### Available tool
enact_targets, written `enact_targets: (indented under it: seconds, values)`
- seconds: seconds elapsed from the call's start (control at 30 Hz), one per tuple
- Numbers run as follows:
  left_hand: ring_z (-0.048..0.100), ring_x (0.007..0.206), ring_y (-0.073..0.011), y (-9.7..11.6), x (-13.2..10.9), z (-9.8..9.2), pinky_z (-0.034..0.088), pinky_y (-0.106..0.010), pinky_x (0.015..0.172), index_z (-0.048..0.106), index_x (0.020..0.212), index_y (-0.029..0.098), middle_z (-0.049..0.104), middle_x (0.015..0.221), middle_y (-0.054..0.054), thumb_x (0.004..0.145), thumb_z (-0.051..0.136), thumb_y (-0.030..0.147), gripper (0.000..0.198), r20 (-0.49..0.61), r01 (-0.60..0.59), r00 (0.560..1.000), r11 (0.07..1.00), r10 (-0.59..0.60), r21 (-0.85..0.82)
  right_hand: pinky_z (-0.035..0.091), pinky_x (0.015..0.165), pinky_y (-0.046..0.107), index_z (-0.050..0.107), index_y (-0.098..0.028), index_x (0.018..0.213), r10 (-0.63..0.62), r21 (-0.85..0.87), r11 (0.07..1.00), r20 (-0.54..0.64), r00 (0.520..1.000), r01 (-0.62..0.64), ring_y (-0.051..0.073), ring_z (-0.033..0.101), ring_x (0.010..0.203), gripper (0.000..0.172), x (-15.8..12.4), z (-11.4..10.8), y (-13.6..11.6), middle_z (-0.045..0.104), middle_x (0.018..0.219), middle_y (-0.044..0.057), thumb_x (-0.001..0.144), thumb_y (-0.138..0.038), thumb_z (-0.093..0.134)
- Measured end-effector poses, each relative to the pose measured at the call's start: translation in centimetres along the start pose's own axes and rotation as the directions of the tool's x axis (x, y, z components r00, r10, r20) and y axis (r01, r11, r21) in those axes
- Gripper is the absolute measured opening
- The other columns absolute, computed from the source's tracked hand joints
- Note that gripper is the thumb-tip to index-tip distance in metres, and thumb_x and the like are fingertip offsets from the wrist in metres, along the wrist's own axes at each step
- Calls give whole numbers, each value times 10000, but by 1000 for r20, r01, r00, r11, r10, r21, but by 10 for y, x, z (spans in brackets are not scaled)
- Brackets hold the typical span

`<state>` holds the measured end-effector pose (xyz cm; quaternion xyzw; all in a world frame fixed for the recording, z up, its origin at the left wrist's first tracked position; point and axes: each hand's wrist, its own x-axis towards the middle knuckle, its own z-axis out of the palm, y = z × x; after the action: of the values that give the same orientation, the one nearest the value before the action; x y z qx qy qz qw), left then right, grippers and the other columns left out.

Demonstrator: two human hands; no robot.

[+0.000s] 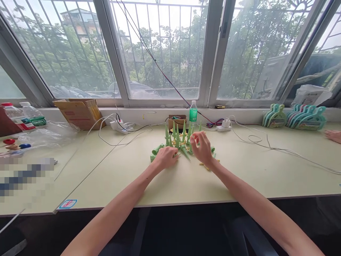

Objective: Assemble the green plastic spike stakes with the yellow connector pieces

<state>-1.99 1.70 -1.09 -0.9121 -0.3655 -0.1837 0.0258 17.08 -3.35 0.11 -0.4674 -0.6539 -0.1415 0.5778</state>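
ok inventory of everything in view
Pointed pieces: several, green, middle
Sticks: several, yellow, beside those
Bottles: three, clear and green, left and centre
Boxes: two, brown, left and centre
Power strips: two, white, back
Cables: several, mixed colours, mostly back
Round bits: several, mixed colours, left
Plastic bags: some, see-through, left and right
Handled items: two rows, mostly green, right
Windows: several, grey-framed, back
Tabletop: one, pale yellow, foreground
Co-worker's hand: one, right edge
Left hand: one, at pieces
Right hand: one, above pieces

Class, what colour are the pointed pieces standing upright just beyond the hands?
The pointed pieces are light green, seen best in the head view.
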Motion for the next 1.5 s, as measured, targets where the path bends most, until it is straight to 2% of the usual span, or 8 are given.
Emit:
enact_targets:
  seconds: [0.13,0.33,0.47,0.53,0.7,0.9,1.13,1.5]
  values:
    - [592,639,-191,3,-2,-1,330,-257,553,576,661,203,645,692,-49,808,518,268,171,17,18,1000,1000,-17,-11,411,654,282,529,-209,823,-172,14,984,270,947,175,154,503,670,180,-15,8,-21,543,762,33,954,-253,414]
    - [576,620,-182,4,-2,1,309,-254,527,559,643,196,620,687,-48,836,478,260,219,-11,13,1000,999,-13,-30,340,586,268,521,-207,702,-297,-52,938,386,873,342,134,433,560,300,-18,-2,-18,512,640,15,964,-285,397]
    - [570,625,-169,4,0,2,328,-255,529,599,689,187,610,728,-58,862,465,274,235,-81,17,996,998,-22,-67,315,549,255,498,-201,665,-53,-182,980,140,989,78,125,407,523,340,-2,-20,17,492,596,4,962,-314,376]
    - [558,614,-161,4,1,3,333,-256,526,608,692,182,605,734,-60,879,446,267,261,-120,16,992,996,-27,-91,311,551,264,516,-197,673,130,-294,949,27,991,-116,140,430,538,323,4,-27,40,506,591,10,946,-304,380]
    - [533,596,-148,5,1,5,335,-245,531,600,677,182,590,712,-45,890,443,258,275,-166,-28,986,992,8,-123,372,645,291,638,-168,831,449,-506,810,208,869,-297,215,587,781,151,4,-33,85,666,827,82,841,-248,511]
    - [492,556,-128,8,-1,5,313,-237,514,567,649,178,577,694,-33,892,446,252,281,-153,-50,988,988,28,-145,404,841,337,628,-155,1153,512,-576,788,416,752,-218,268,569,1068,341,-1,-25,104,659,1106,145,855,-289,530]
    - [470,547,-115,9,-1,6,301,-230,509,545,631,170,567,677,-27,887,461,243,280,-167,-64,985,982,34,-178,413,748,341,654,-164,995,507,-656,737,379,775,-162,285,588,964,207,4,-32,79,652,996,166,845,-248,539]
    - [462,551,-110,8,-2,9,316,-233,526,522,626,162,567,680,-20,882,463,235,272,-150,-93,987,971,61,-222,410,744,247,637,-175,1156,523,-590,806,676,520,-43,228,567,1061,429,3,-44,55,637,1152,108,797,-27,453]
